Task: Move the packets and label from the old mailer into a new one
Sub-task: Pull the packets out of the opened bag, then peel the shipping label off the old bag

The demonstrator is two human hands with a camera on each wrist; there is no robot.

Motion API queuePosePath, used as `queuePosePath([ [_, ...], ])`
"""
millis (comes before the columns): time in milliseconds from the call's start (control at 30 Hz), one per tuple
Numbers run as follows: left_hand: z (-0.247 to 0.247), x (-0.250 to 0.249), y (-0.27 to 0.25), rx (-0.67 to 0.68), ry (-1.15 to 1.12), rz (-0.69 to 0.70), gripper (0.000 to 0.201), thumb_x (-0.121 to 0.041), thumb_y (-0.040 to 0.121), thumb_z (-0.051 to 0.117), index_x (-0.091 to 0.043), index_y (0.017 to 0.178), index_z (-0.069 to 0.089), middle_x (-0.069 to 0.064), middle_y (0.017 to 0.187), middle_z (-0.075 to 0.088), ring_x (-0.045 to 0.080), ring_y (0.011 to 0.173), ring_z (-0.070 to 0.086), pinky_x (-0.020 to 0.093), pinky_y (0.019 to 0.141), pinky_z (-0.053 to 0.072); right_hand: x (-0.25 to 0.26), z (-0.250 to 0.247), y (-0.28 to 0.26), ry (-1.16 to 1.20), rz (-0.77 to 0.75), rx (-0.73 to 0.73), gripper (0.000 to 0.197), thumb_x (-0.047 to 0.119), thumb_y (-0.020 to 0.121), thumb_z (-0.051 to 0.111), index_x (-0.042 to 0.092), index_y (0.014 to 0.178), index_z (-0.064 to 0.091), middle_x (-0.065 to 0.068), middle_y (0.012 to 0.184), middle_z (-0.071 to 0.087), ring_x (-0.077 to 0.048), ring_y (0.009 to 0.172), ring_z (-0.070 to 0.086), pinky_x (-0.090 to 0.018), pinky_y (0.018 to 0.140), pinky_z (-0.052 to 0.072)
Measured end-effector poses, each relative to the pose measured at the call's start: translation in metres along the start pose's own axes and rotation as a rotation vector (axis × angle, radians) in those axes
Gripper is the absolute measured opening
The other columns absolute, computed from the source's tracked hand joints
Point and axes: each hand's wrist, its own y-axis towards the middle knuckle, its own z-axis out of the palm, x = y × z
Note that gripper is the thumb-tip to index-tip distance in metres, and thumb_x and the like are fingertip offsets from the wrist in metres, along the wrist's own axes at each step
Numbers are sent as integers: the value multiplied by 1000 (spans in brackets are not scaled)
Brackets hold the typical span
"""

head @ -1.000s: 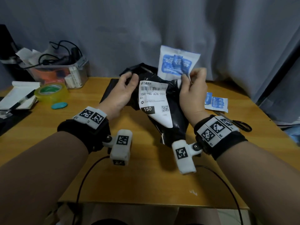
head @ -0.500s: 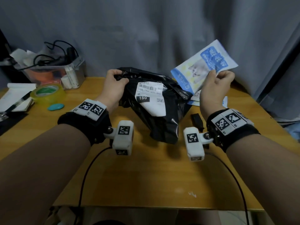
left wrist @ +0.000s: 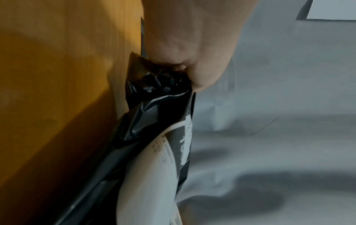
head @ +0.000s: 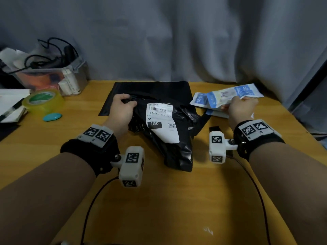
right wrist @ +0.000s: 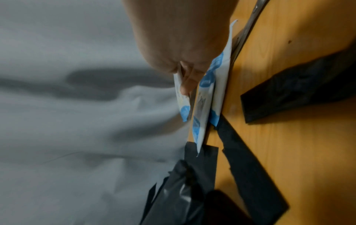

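Observation:
The old mailer (head: 177, 147) is a crumpled black plastic bag lying mid-table with a white shipping label (head: 161, 124) stuck on its top. My left hand (head: 122, 107) grips its bunched upper edge (left wrist: 159, 85). A flat black new mailer (head: 152, 87) lies behind and partly under it. My right hand (head: 242, 107) pinches a blue-and-white packet (head: 231, 95) low over the table's right side, above other blue-and-white packets (head: 200, 100) lying there. In the right wrist view the held packet (right wrist: 183, 103) is nipped between thumb and fingers, just above the lying packets (right wrist: 204, 106).
A clear bin (head: 53, 75) with cables and bottles stands at the back left, with a yellow tape roll (head: 43, 101), a teal object (head: 52, 117) and a notepad with pen (head: 10, 106) near it. Scissors (right wrist: 248, 25) and black plastic strips (right wrist: 248, 166) lie by my right hand. A grey curtain hangs behind.
My right hand pulled a packet out of the old mailer, swung it right and lowered it toward the packets on the table. The old mailer dropped flatter onto the table, still held by my left hand.

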Motion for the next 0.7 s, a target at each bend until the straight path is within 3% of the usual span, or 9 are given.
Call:
queuePosePath([
  [100, 1, 3, -2, 2, 27, 1, 32, -13, 92, 56, -16, 122, 46, 10, 110, 55, 24, 93, 62, 38, 79, 56, -14, 1, 12, -159, 56, 159, 19, 9, 87, 49, 9, 103, 38, -22, 103, 59, -25, 76, 64, -36, 70, 59],
  [200, 1, 5, -5, 3, 65, 44, 33, -19, 94, 53, -16, 125, 43, 3, 100, 53, 15, 82, 57, 26, 66, 52, -21, 2, 7, -261, 39, 163, 43, 20, 74, 52, 8, 113, 39, -20, 108, 58, -29, 93, 63, -45, 85, 55],
  [300, 1, 3, -10, 55, 156, 142, 40, -38, 95, 47, -20, 129, 36, 3, 108, 53, 18, 91, 58, 33, 76, 51, -5, 3, -28, -357, -155, 199, 40, 22, 85, 56, 10, 120, 42, -8, 105, 54, -23, 95, 58, -37, 84, 51],
  [367, 2, 0, -15, 114, 183, 208, 46, -46, 95, 42, -22, 132, 29, -4, 103, 52, 13, 89, 57, 27, 74, 48, 6, 3, -52, -448, -310, 367, 39, 34, 88, 59, 11, 119, 51, -4, 109, 56, -19, 100, 55, -34, 90, 47],
  [467, 5, -7, -23, 175, 206, 283, 44, -49, 95, 40, -20, 125, 25, -10, 93, 48, 2, 81, 53, 16, 65, 40, 22, 1, -90, -580, -398, 809, 49, 50, 86, 58, 17, 123, 57, 3, 118, 61, -12, 110, 56, -28, 97, 43],
  [533, 5, -9, -25, 187, 230, 351, 39, -48, 94, 41, -20, 115, 24, -4, 99, 50, 6, 87, 54, 16, 70, 40, 25, 3, -103, -674, -456, 961, 54, 56, 81, 61, 23, 124, 57, 7, 120, 62, -11, 113, 56, -31, 102, 42],
  [600, 4, -11, -27, 198, 233, 432, 37, -45, 95, 42, -18, 114, 24, 6, 113, 51, 12, 99, 53, 22, 83, 42, 26, 6, -110, -750, -587, 966, 55, 63, 72, 64, 30, 115, 61, 10, 112, 65, -13, 110, 58, -42, 103, 42],
  [700, -4, -14, -30, 237, 222, 489, 57, -50, 94, 39, -18, 136, 16, 9, 133, 46, 14, 119, 49, 29, 104, 38, 31, 12, -118, -710, -618, 917, 31, 44, 77, 72, 21, 98, 66, 7, 93, 67, -13, 93, 63, -44, 95, 47],
])
